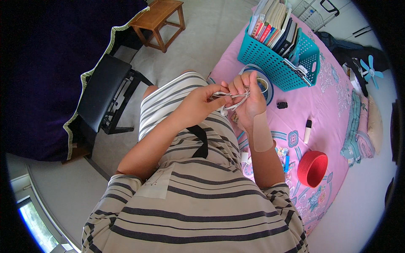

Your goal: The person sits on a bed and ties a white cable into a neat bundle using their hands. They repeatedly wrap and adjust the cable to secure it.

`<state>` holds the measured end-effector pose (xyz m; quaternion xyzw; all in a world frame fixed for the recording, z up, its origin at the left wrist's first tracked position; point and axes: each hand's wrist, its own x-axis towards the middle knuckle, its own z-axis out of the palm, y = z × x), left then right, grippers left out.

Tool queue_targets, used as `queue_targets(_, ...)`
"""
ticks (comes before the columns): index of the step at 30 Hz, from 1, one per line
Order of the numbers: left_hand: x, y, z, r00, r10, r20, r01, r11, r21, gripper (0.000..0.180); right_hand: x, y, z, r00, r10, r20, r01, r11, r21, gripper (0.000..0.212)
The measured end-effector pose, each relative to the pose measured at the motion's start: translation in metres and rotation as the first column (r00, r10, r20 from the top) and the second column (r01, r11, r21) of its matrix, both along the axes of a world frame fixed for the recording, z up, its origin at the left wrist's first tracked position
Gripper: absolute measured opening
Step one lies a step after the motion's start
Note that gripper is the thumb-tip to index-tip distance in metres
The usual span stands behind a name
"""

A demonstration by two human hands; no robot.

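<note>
White wired earphones [240, 99], gathered in a loose bundle of loops, are held in front of my lap between both hands. My left hand [205, 101] pinches one end of the bundle between thumb and fingers. My right hand [250, 96] grips the other end, its fingers curled round the cord. A white earbud [224, 112] hangs below the fingers, and a loop of cord sticks out past the right hand. Partly hidden behind that hand is a round blue container [270, 93] on the pink bedspread [228, 52].
On the bed to the right stand a teal basket [270, 63] of books, a small black object [282, 105], a white bottle with a black cap [308, 131] and a red woven basket [312, 168]. Folded bedding [357, 126] lies farther right. A black bench [103, 90] and wooden stool [158, 17] are left.
</note>
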<state>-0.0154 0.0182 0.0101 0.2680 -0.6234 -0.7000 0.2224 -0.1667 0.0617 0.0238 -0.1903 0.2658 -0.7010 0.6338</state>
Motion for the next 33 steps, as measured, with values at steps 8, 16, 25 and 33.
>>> queue_targets(8,0.004,-0.004,-0.001,0.995,-0.019,-0.095,0.026,0.997,0.076,0.021,-0.01,0.005,-0.002,0.999,0.032,-0.037,-0.029,0.997,0.071,0.036)
queue_targets(16,0.016,-0.007,-0.014,0.955,0.28,-0.097,-0.232,0.911,0.341,0.016,-0.01,0.017,-0.038,0.955,0.288,-0.078,-0.264,0.938,0.226,0.073)
queue_targets(25,0.03,-0.001,-0.039,0.931,0.341,-0.131,-0.294,0.912,0.286,0.012,0.021,0.027,-0.065,0.919,0.243,-0.31,-0.127,0.928,0.35,0.024)
queue_targets(33,0.04,-0.002,-0.039,0.929,0.35,-0.122,-0.256,0.843,0.473,0.026,0.021,0.025,-0.071,0.839,0.149,-0.524,-0.055,0.98,0.19,0.022)
